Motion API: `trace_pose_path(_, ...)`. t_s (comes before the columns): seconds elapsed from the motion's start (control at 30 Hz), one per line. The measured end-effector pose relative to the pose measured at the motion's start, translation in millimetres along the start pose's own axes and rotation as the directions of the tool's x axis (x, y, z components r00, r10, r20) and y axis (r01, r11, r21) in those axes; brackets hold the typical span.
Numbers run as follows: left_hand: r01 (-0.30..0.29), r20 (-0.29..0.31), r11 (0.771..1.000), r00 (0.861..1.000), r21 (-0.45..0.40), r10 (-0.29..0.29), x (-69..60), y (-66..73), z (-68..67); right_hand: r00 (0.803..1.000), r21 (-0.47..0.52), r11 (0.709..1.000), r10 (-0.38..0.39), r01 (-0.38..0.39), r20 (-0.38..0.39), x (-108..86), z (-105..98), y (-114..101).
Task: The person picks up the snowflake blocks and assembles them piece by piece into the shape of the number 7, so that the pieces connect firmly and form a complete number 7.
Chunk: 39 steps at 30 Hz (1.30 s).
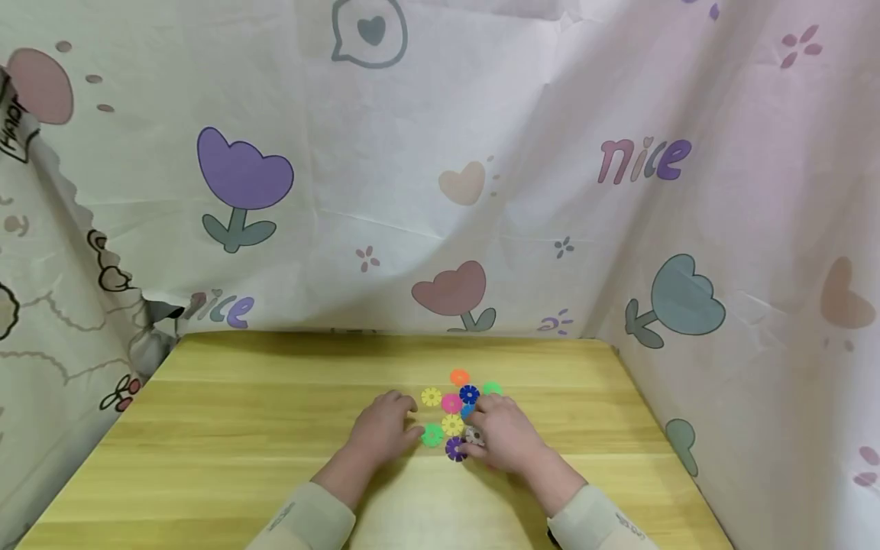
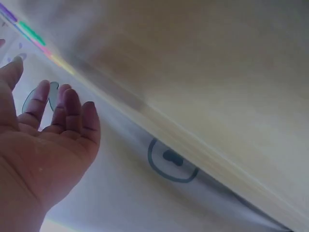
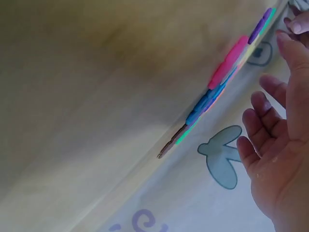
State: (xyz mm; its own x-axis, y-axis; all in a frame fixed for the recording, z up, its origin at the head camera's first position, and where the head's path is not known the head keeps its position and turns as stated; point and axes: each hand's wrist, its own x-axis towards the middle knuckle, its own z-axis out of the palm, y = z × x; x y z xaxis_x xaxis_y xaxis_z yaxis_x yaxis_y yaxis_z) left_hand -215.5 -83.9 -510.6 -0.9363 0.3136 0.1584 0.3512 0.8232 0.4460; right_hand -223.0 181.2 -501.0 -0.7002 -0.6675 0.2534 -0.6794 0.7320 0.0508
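Several flat, notched plastic discs lie grouped on the table in the head view. My left hand is at the group's left side, fingers loosely bent, its thumb by a green disc. Over the right side hovers my right hand, partly covering a light blue disc and a grey one. Its thumb is at a purple disc; contact is unclear. Between the hands are a pink disc, a yellow disc and a dark blue disc. Both wrist views show nothing held.
At the group's far side lie an orange disc, another yellow disc and a second green disc. A brown disc shows edge-on in the right wrist view. Printed cloth hangs behind and beside the table.
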Motion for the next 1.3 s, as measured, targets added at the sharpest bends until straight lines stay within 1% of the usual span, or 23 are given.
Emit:
trace_pose_path(0.13,-0.008,0.028,1.0,1.0,0.007,0.008,4.2,4.8,0.0,0.999,-0.024,0.999,-0.023,0.024,0.035,2.7,-0.9,-4.5)
trace_pose_path(0.27,-0.004,0.069,1.0,0.998,0.016,0.003,6.9,9.9,1.7,0.995,-0.002,1.0,-0.019,0.019,0.094,4.2,0.6,-11.3)
trace_pose_path(0.37,-0.011,0.08,1.0,0.997,0.028,0.009,9.0,12.6,4.0,0.993,0.004,1.0,-0.009,0.008,0.119,5.6,2.7,-14.7)
trace_pose_path(0.5,-0.031,0.097,0.999,0.995,0.043,0.026,9.9,15.4,7.9,0.99,-0.023,1.0,0.016,-0.013,0.14,6.0,4.3,-15.6)
trace_pose_path(0.6,-0.044,0.117,0.998,0.992,0.053,0.038,9.3,16.8,12.0,0.988,-0.019,0.999,0.031,-0.029,0.152,4.8,4.4,-15.7)
trace_pose_path(0.67,-0.056,0.12,0.996,0.992,0.063,0.048,9.1,17.0,14.8,0.988,-0.012,0.999,0.032,-0.03,0.152,4.3,3.7,-16.2)
trace_pose_path(0.77,-0.056,0.114,0.996,0.992,0.072,0.047,9.3,16.5,18.3,0.989,-0.006,1.0,0.023,-0.022,0.147,4.5,1.8,-17.0)
trace_pose_path(0.87,-0.042,0.107,0.996,0.994,0.079,0.034,8.8,15.7,20.3,0.989,-0.018,1.0,0.02,-0.018,0.149,4.7,1.1,-17.9)
trace_pose_path(0.97,-0.026,0.109,0.998,0.994,0.064,0.019,8.3,15.0,20.3,0.987,-0.02,1.0,0.022,-0.019,0.16,4.4,3.3,-17.6)
trace_pose_path(1.13,0.021,0.121,1.0,0.992,0.017,-0.023,7.7,14.6,19.3,0.985,0.018,0.999,0.032,-0.036,0.17,4.5,7.2,-15.9)
trace_pose_path(1.3,0.053,0.122,0.999,0.991,-0.004,-0.052,7.4,15.6,16.2,0.983,0.05,0.997,0.045,-0.055,0.176,5.0,6.5,-15.8)
